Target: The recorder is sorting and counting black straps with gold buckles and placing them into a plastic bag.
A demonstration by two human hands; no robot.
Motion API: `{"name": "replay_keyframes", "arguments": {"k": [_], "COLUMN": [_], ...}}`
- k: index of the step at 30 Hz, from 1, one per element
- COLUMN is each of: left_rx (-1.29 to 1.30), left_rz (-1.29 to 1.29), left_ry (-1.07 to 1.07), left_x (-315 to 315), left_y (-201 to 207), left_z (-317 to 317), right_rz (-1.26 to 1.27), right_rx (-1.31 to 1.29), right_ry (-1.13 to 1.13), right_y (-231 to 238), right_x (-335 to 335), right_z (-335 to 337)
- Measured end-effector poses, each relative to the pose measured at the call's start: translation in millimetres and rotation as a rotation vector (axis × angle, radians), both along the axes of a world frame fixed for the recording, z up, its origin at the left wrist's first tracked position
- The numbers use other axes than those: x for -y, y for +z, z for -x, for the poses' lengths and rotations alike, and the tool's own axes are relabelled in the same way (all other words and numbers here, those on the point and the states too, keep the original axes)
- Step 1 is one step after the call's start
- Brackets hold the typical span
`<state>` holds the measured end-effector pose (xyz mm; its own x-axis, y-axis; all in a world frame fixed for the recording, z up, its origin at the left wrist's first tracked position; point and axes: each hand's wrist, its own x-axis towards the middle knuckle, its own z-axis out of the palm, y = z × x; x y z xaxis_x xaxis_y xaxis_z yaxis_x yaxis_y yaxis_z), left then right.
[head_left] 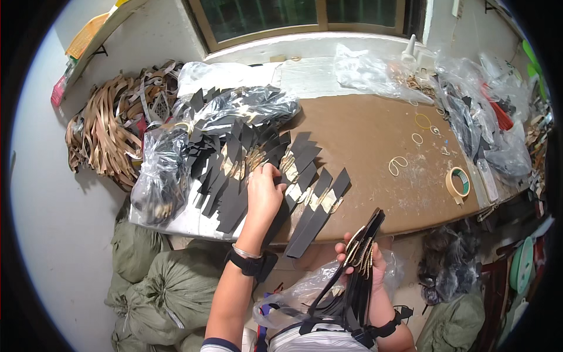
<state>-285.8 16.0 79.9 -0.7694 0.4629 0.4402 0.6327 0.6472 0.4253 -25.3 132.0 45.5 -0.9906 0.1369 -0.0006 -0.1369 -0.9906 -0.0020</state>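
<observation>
My right hand (pixel 377 267), low and right of centre, is closed around a bundle of black straps (pixel 356 293) with gold-coloured bead or chain trim near the upper end. The loose ends hang toward my lap. My left hand (pixel 264 190) rests over the table among many flat black straps (pixel 309 230) with slanted ends. These lie in overlapping rows, with cream and gold pieces across their middles. Its thumb and fingers are drawn together at one row; what lies between the fingertips is hidden.
Clear plastic bags of black straps (pixel 158 176) lie left, beside hanging tan straps (pixel 102 138). A tape roll (pixel 451 186) and a rubber band (pixel 417 139) lie on the brown tabletop (pixel 363 129). Green sacks (pixel 176 281) stand below left. More plastic bags (pixel 504 146) crowd the right.
</observation>
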Motion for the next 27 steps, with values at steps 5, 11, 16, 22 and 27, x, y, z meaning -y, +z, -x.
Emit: {"name": "replay_keyframes", "arguments": {"k": [5,11,16,22,27], "left_rx": [0.247,-0.076,0.073,0.628,1.150], "left_rz": [-0.089,0.054,-0.104,-0.467,-0.810], "left_ry": [0.056,0.121,0.035,-0.090,-0.291], "left_x": [-3.5,-3.0,-5.3,35.9,67.0], "left_y": [10.4,3.1,17.3,25.4,46.8], "left_z": [-5.9,-8.8,-12.9,15.5,0.6], "right_rz": [0.034,-0.150,-0.156,-0.014,0.027], "right_rx": [0.036,0.093,0.057,0.028,-0.012], "right_ry": [-0.040,-0.063,-0.007,-0.011,0.073], "right_y": [1.8,-1.7,3.3,-1.4,0.6], "right_x": [3.4,5.0,6.2,6.1,5.1], "right_z": [1.2,0.6,0.2,-0.3,3.1]}}
